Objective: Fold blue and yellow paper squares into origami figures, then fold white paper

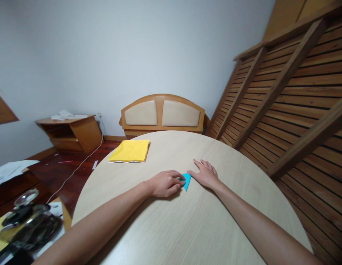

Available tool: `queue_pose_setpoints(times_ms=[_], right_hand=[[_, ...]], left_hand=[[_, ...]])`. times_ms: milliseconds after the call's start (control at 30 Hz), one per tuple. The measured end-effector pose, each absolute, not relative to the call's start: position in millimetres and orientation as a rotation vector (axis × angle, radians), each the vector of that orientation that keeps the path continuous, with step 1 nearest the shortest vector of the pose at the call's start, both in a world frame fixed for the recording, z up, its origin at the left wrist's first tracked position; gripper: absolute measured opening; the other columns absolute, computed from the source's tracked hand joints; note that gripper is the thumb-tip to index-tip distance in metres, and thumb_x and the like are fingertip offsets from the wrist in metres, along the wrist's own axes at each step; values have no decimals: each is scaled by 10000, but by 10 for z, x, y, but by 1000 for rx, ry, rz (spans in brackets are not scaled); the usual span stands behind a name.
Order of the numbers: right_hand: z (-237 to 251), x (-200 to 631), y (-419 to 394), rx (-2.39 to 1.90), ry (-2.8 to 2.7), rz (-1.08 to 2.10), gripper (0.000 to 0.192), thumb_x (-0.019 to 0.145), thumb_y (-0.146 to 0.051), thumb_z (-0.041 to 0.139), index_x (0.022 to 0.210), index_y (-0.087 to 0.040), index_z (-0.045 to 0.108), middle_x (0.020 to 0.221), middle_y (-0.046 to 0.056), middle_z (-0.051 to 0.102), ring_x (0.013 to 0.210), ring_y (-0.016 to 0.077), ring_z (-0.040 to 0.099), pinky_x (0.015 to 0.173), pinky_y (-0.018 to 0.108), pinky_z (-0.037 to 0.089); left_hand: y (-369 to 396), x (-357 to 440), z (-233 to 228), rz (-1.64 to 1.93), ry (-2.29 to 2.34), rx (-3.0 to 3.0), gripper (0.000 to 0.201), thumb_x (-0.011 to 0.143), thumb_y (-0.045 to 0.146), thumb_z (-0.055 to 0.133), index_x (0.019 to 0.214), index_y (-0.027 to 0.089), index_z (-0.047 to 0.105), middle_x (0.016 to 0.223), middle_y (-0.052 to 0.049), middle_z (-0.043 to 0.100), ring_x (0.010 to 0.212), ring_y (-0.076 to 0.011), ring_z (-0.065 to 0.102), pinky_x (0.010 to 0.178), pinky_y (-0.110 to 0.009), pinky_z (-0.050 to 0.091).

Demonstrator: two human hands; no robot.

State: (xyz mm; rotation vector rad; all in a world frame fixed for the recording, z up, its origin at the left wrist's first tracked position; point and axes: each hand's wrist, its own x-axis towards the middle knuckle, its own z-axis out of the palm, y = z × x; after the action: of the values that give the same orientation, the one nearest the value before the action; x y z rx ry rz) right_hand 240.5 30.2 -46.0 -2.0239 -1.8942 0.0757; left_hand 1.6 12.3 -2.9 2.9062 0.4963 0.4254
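A small piece of folded blue paper [187, 181] lies on the round pale wooden table [215, 224], with a point facing me. My left hand [167, 184] comes at it from the left, fingers bent, and holds it down by its left part; the fingertips cover that side. On the right, my right hand [205, 173] rests palm down with its fingers apart. Its thumb tip is at the paper's upper right corner, and whether it presses on the paper I cannot tell.
A yellow stack of paper or packet [130, 151] lies at the table's far left. Glassware [35, 221] stands on a lower surface at left. Beyond are a wooden cabinet [74, 136], a headboard [162, 114] and a slatted wooden frame [270, 92] leaning on the right. A white cord crosses the floor.
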Motion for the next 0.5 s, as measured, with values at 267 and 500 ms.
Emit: queue_pose_setpoints(times_ms=[267,500], right_hand=[[-448,2434,277,-1984,-1863,58,568,895,-511,542,1402,-256,536,1476,125,462,1385,353,357,1111,547,258],[-276,2320,124,-1343,-2177,60,222,930,-264,521,949,-222,738,998,62,712,1050,230,578,984,394,400]], left_hand=[[108,36,-49,427,527,2911,312,966,241,414,1073,174,699,1246,-94,641,1132,-224,603,1024,-340,464],[115,21,-47,430,520,2938,326,977,249,402,1082,170,700,1237,-110,646,1110,-230,621,1001,-341,479]])
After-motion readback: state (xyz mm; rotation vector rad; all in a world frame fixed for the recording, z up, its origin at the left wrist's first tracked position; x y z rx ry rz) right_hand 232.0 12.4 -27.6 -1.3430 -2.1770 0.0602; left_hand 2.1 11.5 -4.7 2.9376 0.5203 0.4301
